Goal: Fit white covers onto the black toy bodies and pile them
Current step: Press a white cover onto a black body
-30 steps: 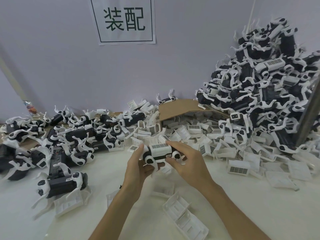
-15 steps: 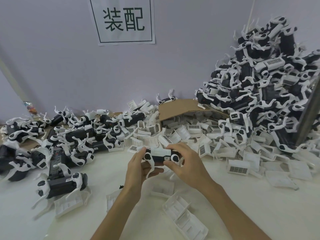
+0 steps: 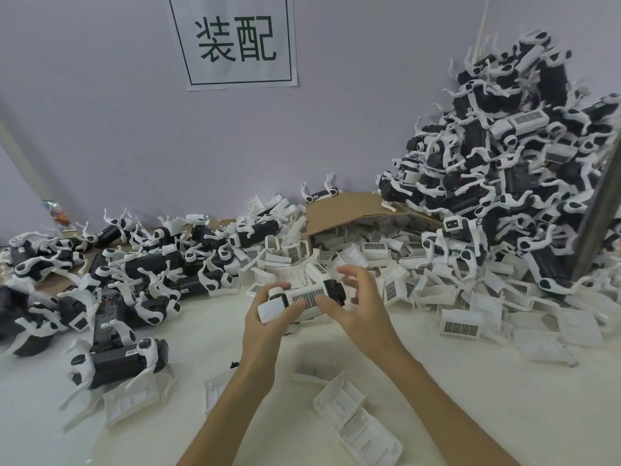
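Above the white table I hold one black toy body (image 3: 336, 290) with a white grilled cover (image 3: 307, 297) on top. My left hand (image 3: 265, 327) grips its left end, thumb over the white head piece. My right hand (image 3: 361, 311) is at the right end: the thumb presses on the cover's grille and the other fingers are curled loosely above the black end. Black toy bodies without covers (image 3: 134, 284) lie heaped at the left. Loose white covers (image 3: 396, 264) spread across the middle. A tall pile of assembled toys (image 3: 504, 163) rises at the right.
A cardboard flap (image 3: 349, 210) lies over the covers at the back. A paper sign (image 3: 235, 38) hangs on the wall. One black toy (image 3: 117, 361) stands near the left front, and white covers (image 3: 356, 422) lie near my forearms. A dark post (image 3: 598, 213) leans at the right.
I have turned the toy so that the grilled cover faces up. My right fingers have lifted off its right end, with the thumb now on the grille.
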{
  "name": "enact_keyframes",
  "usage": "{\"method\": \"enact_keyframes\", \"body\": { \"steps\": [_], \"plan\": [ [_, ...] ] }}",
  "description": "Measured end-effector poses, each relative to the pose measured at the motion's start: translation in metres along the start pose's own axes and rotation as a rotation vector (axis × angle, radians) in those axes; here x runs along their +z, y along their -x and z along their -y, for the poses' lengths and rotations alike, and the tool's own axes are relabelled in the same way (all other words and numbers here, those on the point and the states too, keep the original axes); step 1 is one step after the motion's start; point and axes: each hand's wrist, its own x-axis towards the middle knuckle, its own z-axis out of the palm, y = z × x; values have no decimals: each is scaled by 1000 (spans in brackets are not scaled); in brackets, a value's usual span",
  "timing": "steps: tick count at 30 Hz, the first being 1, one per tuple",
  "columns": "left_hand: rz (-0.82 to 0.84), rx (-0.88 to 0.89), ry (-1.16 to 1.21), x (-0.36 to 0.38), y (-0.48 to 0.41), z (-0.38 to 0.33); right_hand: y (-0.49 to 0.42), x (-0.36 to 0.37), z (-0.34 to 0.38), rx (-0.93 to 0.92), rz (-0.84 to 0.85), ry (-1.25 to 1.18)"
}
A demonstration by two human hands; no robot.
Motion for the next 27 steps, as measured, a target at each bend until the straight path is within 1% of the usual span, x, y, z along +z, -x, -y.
{"method": "enact_keyframes", "body": {
  "steps": [2, 4, 6, 9, 11, 16, 22, 24, 27],
  "plan": [
    [-23, 8, 22, 2, 1, -1, -3, -3, -1, 130, 30, -55],
    [-42, 6, 27, 3, 1, 0, -4, -4, 0, 222, 75, -82],
    [-68, 14, 32, 3, 0, 1, -2, -3, 4, 280, 140, -142],
    [-98, 30, 8, 0, -1, 1, 0, -1, 7, 306, 261, -202],
    [-93, 39, 2, 0, -1, 0, 0, -1, 5, 290, 262, -206],
    [-28, 87, 4, 2, 1, -5, 2, -2, 9, 169, 220, -314],
    [0, 123, 23, 1, 2, -4, 3, -6, 9, 38, 195, -260],
    [8, 107, 23, 2, 2, -4, 3, -5, 9, 21, 191, -241],
    [17, 58, 15, 1, 1, -4, 3, -3, 10, 72, 215, -280]
  ]
}}
